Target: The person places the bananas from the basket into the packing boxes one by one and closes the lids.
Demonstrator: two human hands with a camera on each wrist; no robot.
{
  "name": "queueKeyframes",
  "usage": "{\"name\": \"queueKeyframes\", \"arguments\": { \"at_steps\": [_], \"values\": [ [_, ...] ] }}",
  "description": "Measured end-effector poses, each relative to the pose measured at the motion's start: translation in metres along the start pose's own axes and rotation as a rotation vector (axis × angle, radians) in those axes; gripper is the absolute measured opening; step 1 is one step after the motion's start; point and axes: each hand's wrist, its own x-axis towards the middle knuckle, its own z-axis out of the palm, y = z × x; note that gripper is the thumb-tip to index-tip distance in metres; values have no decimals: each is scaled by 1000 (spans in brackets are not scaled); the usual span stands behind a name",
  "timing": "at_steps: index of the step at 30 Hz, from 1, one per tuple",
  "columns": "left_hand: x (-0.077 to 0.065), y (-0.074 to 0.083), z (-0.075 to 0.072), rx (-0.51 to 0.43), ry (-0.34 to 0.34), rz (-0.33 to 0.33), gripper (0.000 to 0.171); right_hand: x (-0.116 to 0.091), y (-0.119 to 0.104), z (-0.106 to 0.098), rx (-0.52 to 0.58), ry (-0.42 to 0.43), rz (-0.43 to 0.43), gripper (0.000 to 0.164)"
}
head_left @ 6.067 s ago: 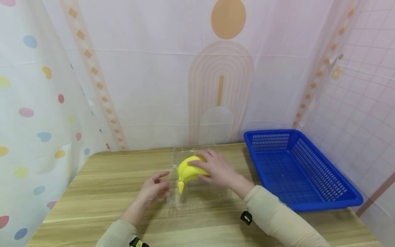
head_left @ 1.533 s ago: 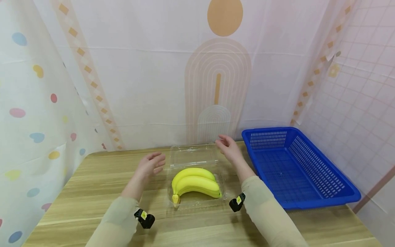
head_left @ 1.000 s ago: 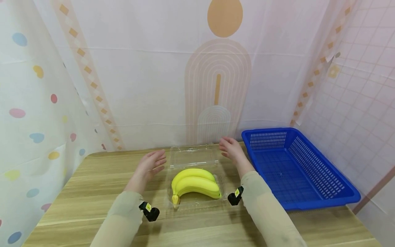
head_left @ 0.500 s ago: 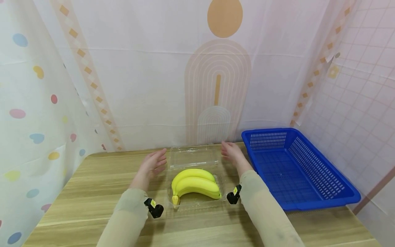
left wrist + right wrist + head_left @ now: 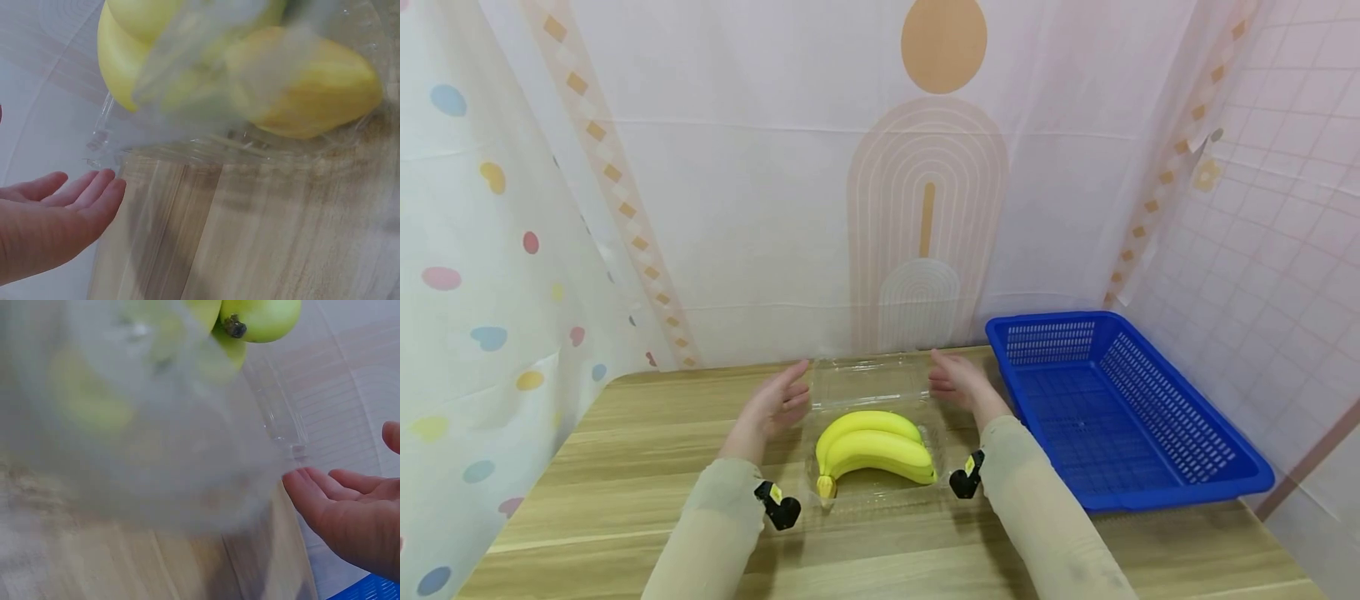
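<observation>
A bunch of yellow bananas lies in the base of a clear plastic clamshell box on the table. The box's lid is folded back towards the wall. My left hand is at the lid's left side, fingers extended and nothing held. Across from it, my right hand is at the lid's right edge, its fingers also extended. In the wrist views, the left fingers and right fingers come right up to the clear plastic; whether they touch it I cannot tell.
A blue perforated basket stands on the wooden table at the right, close to my right forearm. A patterned white curtain hangs along the table's back edge. Each sleeve carries a small black camera.
The right hand, which earlier held the bananas, has let go, and they now lie in the box. Both hands have moved up beside the lid and lately drawn slightly closer to it.
</observation>
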Motion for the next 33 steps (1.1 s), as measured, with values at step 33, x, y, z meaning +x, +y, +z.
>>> {"name": "queueKeyframes", "arguments": {
  "at_steps": [33],
  "values": [
    [-5, 7, -2, -65, 24, 166, 64, -6, -16, 6, 41, 52, -125, 47]
  ]
}}
